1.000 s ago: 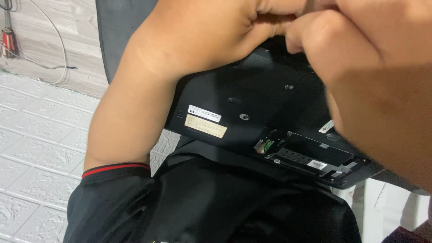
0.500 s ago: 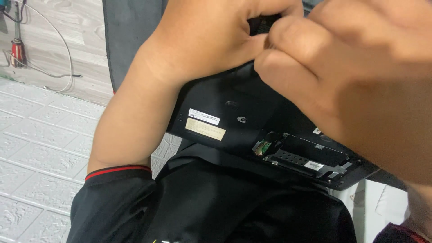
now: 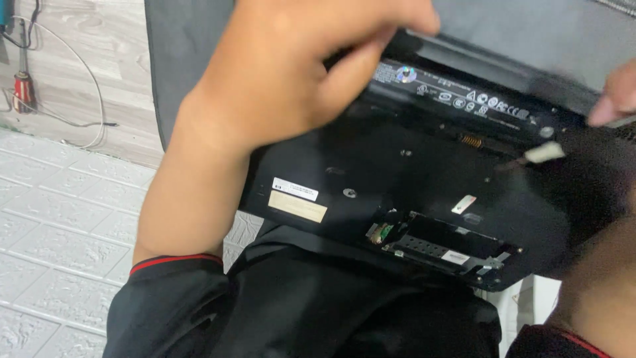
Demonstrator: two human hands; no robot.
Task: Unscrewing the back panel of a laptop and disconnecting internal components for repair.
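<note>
A black laptop (image 3: 411, 179) lies upside down across my lap, its underside facing up, with an open memory bay (image 3: 450, 248) near the front edge. My left hand (image 3: 291, 73) is curled over the laptop's far edge by the label strip, thumb on top and fingers pressed against the base. Of my right hand (image 3: 613, 99) only a blurred fingertip shows at the right edge, above the laptop's right corner; the forearm crosses the lower right. A small white-tipped piece (image 3: 544, 152) lies on or just above the base below that fingertip. Whether the right hand holds it is unclear.
White embossed tiles (image 3: 59, 219) cover the floor on the left. A red-handled screwdriver (image 3: 23, 89) and a thin white cable (image 3: 86, 113) lie by the wooden wall. A grey mat or cloth (image 3: 185, 59) is behind the laptop. My black clothing (image 3: 298, 311) fills the bottom.
Both hands were pinched together over the laptop's far edge. My right hand has pulled away to the right, uncovering the base and label strip; my left hand stays on the far edge.
</note>
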